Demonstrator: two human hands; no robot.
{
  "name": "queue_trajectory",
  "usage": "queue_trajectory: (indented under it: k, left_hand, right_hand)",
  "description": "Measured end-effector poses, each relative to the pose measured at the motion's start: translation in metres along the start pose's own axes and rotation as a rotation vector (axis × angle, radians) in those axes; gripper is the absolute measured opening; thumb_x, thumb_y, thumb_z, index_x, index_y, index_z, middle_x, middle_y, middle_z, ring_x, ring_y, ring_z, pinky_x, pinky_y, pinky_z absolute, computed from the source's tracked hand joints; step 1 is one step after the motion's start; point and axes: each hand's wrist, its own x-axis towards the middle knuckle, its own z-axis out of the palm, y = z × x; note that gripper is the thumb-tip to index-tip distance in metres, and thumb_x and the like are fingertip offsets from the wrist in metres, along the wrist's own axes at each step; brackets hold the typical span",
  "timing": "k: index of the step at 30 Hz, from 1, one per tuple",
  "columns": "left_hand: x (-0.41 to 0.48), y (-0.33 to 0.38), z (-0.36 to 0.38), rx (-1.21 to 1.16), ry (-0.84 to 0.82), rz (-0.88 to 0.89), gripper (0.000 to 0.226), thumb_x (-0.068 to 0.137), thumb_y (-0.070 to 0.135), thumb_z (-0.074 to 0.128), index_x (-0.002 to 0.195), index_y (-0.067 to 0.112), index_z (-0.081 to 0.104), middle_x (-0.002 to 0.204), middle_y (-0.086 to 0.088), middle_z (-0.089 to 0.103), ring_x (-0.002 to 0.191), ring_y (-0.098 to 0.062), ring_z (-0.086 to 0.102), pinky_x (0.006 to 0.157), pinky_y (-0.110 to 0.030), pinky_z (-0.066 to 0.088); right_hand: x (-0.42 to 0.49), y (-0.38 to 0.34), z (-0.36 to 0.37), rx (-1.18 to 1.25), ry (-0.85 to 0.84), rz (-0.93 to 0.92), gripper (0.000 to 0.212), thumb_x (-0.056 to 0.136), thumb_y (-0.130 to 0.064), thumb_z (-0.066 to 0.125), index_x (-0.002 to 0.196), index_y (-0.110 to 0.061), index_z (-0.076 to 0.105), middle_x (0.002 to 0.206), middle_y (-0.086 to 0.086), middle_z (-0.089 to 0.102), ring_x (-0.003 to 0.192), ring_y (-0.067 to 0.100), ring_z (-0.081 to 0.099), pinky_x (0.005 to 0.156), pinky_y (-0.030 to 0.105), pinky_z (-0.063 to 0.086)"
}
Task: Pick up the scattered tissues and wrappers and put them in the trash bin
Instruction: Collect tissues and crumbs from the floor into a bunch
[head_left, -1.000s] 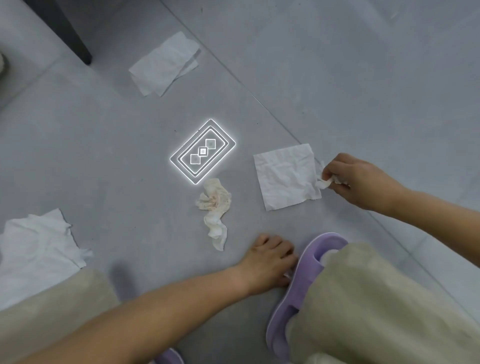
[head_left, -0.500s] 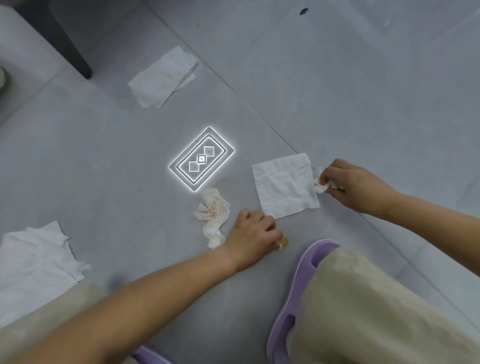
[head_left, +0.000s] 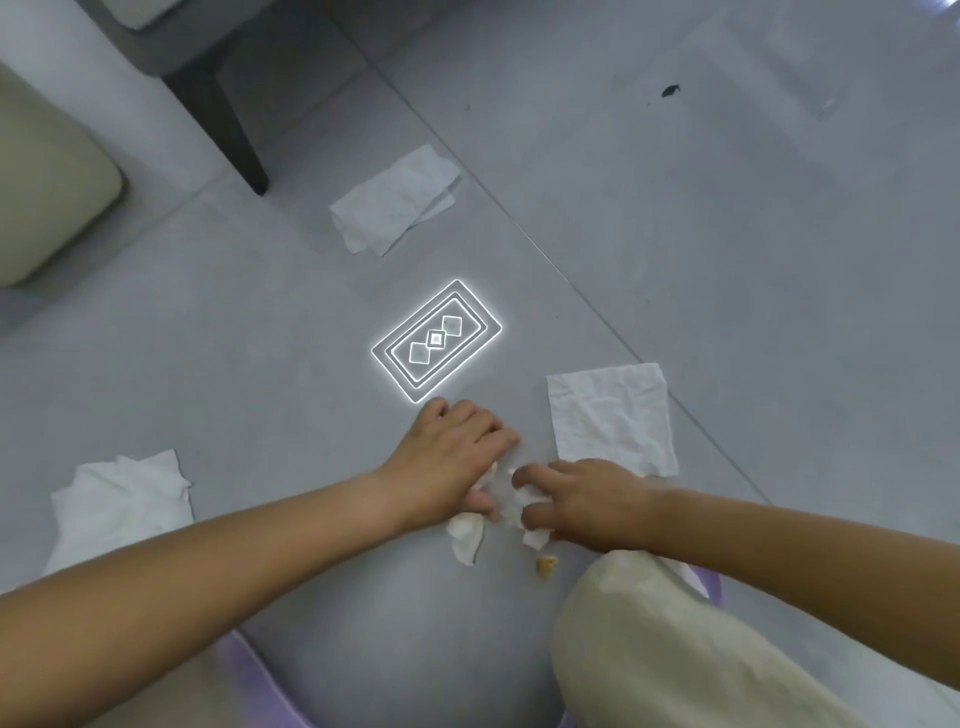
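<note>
Crouching over the grey tiled floor (head_left: 675, 218), the person now has both hands together on the crumpled tissue (head_left: 466, 535), where half a second ago only the left was near it. The left hand (head_left: 449, 457) has slid onto the upper part of the wad, palm down, fingers (head_left: 498, 436) bent over it; the right hand (head_left: 582, 501) has left the corner of the flat tissue (head_left: 613, 415) and come across to the wad's right side, its fingers (head_left: 524, 475) curled into the paper. Whether either hand truly grips the wad or only presses on it cannot be told, though the right seems to carry a small white scrap with it. A tail of the wad sticks out below the left hand, and a small tan crumb (head_left: 545, 565) lies on the floor just beside it.

The flat tissue lies released, just above the right wrist. A folded tissue (head_left: 397, 200) sits farther away near a dark furniture leg (head_left: 228, 130), and another crumpled white tissue (head_left: 122, 501) lies at the left, partly behind the left forearm. The view has also tipped upward, so more of the room shows than before.

No writing can be read; a glowing white rectangle with three diamonds (head_left: 436, 340) shows on the floor just above the left hand. No trash bin shows.
</note>
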Motion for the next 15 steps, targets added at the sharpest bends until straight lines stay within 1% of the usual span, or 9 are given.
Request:
queue_trajectory:
  k: [2, 4, 6, 7, 9, 10, 11, 13, 15]
  left_hand:
    - [-0.009, -0.017, -0.016, 0.017, 0.017, 0.001, 0.074, 0.064, 0.063, 0.066, 0.126, 0.025, 0.051, 0.123, 0.005, 0.054, 0.113, -0.021, 0.048, 0.090, -0.035, 0.027]
    - [-0.019, -0.034, -0.035, 0.032, 0.020, 0.019, 0.069, 0.066, 0.062, 0.065, 0.122, 0.024, 0.055, 0.121, 0.004, 0.056, 0.111, -0.022, 0.050, 0.091, -0.036, 0.028]
    - [-0.026, -0.051, -0.060, 0.118, 0.026, 0.066, 0.064, 0.064, 0.059, 0.069, 0.115, 0.021, 0.060, 0.116, 0.001, 0.061, 0.106, -0.024, 0.056, 0.089, -0.039, 0.034]
    - [-0.030, -0.062, -0.072, 0.157, 0.025, 0.087, 0.063, 0.063, 0.057, 0.072, 0.114, 0.021, 0.060, 0.115, 0.000, 0.061, 0.106, -0.025, 0.056, 0.089, -0.040, 0.035]
    - [-0.038, -0.086, -0.097, 0.196, 0.040, 0.083, 0.063, 0.064, 0.053, 0.075, 0.116, 0.022, 0.059, 0.119, -0.001, 0.059, 0.109, -0.026, 0.054, 0.091, -0.042, 0.031]
    - [-0.042, -0.100, -0.110, 0.220, 0.070, 0.066, 0.062, 0.064, 0.053, 0.075, 0.116, 0.022, 0.059, 0.120, -0.002, 0.059, 0.110, -0.027, 0.054, 0.091, -0.042, 0.029]
    - [-0.045, -0.114, -0.123, 0.256, 0.102, 0.040, 0.062, 0.065, 0.052, 0.075, 0.117, 0.021, 0.059, 0.122, -0.003, 0.058, 0.111, -0.028, 0.053, 0.091, -0.042, 0.028]
    - [-0.057, -0.139, -0.154, 0.339, 0.171, -0.014, 0.065, 0.065, 0.053, 0.075, 0.118, 0.019, 0.058, 0.125, -0.008, 0.056, 0.114, -0.031, 0.050, 0.091, -0.044, 0.028]
    - [-0.075, -0.175, -0.185, 0.373, 0.298, -0.144, 0.071, 0.067, 0.059, 0.071, 0.122, 0.018, 0.053, 0.129, -0.012, 0.051, 0.115, -0.034, 0.045, 0.091, -0.045, 0.027]
  right_hand:
    - [0.007, -0.001, -0.002, -0.224, -0.050, -0.069, 0.025, 0.072, -0.040, 0.068, 0.097, -0.039, 0.063, 0.111, -0.002, 0.066, 0.065, 0.016, 0.061, 0.041, 0.023, 0.048]
    - [0.011, 0.000, -0.002, -0.284, -0.050, -0.124, 0.021, 0.068, -0.042, 0.070, 0.088, -0.040, 0.064, 0.095, -0.009, 0.068, 0.057, 0.010, 0.058, 0.036, 0.019, 0.043]
    - [0.016, -0.001, -0.005, -0.288, -0.053, -0.148, 0.016, 0.066, -0.036, 0.072, 0.079, -0.032, 0.064, 0.086, -0.007, 0.066, 0.054, 0.011, 0.057, 0.037, 0.020, 0.044]
    - [0.019, -0.001, -0.005, -0.277, -0.071, -0.147, 0.014, 0.069, -0.030, 0.070, 0.081, -0.026, 0.063, 0.087, -0.002, 0.065, 0.058, 0.014, 0.059, 0.040, 0.022, 0.047]
    - [0.026, -0.002, -0.003, -0.199, -0.125, -0.121, 0.016, 0.085, -0.016, 0.054, 0.099, -0.011, 0.055, 0.106, 0.013, 0.055, 0.076, 0.029, 0.058, 0.057, 0.035, 0.052]
    - [0.029, -0.001, 0.002, -0.184, -0.124, -0.104, 0.019, 0.090, -0.012, 0.044, 0.107, -0.008, 0.049, 0.112, 0.018, 0.048, 0.083, 0.034, 0.055, 0.063, 0.041, 0.050]
    - [0.029, -0.002, 0.003, -0.145, -0.153, -0.081, 0.020, 0.091, -0.010, 0.039, 0.111, -0.008, 0.045, 0.115, 0.019, 0.044, 0.086, 0.036, 0.053, 0.066, 0.044, 0.047]
    - [0.030, -0.005, -0.002, -0.036, -0.156, -0.002, 0.022, 0.091, -0.009, 0.038, 0.113, -0.009, 0.044, 0.117, 0.017, 0.042, 0.089, 0.034, 0.051, 0.071, 0.045, 0.046]
    - [0.030, -0.006, -0.014, 0.044, -0.134, 0.054, 0.022, 0.091, -0.011, 0.039, 0.112, -0.011, 0.045, 0.118, 0.012, 0.042, 0.092, 0.030, 0.052, 0.076, 0.039, 0.044]
